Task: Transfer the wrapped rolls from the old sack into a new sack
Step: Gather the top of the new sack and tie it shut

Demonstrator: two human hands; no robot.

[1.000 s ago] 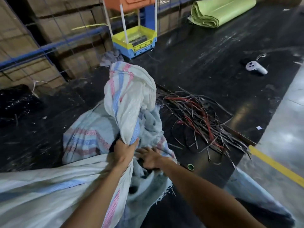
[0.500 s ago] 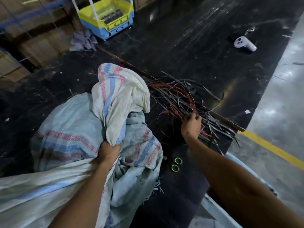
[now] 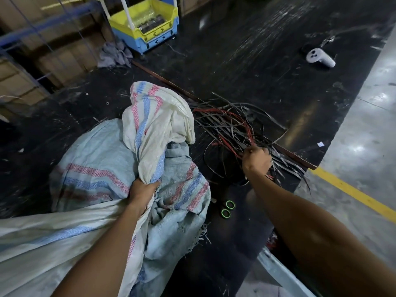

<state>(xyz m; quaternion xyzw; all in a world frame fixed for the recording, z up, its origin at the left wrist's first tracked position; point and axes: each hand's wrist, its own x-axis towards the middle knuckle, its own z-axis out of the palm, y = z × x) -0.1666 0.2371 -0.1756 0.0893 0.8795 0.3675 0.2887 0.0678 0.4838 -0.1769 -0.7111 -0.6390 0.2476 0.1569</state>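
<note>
Bunching up at centre, the cream sack point(image 3: 156, 125) with pink and blue stripes rises as a twisted neck, and the left hand point(image 3: 142, 189) grips it tight at its base, fingers curled round the cloth. Behind it, toward nine o'clock, the pale blue sack point(image 3: 96, 163) lies slumped and bulging on the black floor mat point(image 3: 267, 67); no wrapped rolls show, whatever they hold is hidden. Over at three o'clock from that grip, well apart, the right hand point(image 3: 256, 159) closes round a fistful of the tangled black and red straps point(image 3: 231, 129). Between the two arms, at five o'clock from the sacks, two green tape rings point(image 3: 227, 209) lie touching. Far off at one o'clock, a white controller point(image 3: 320, 57); at twelve, a yellow and blue bin point(image 3: 147, 26).
</note>
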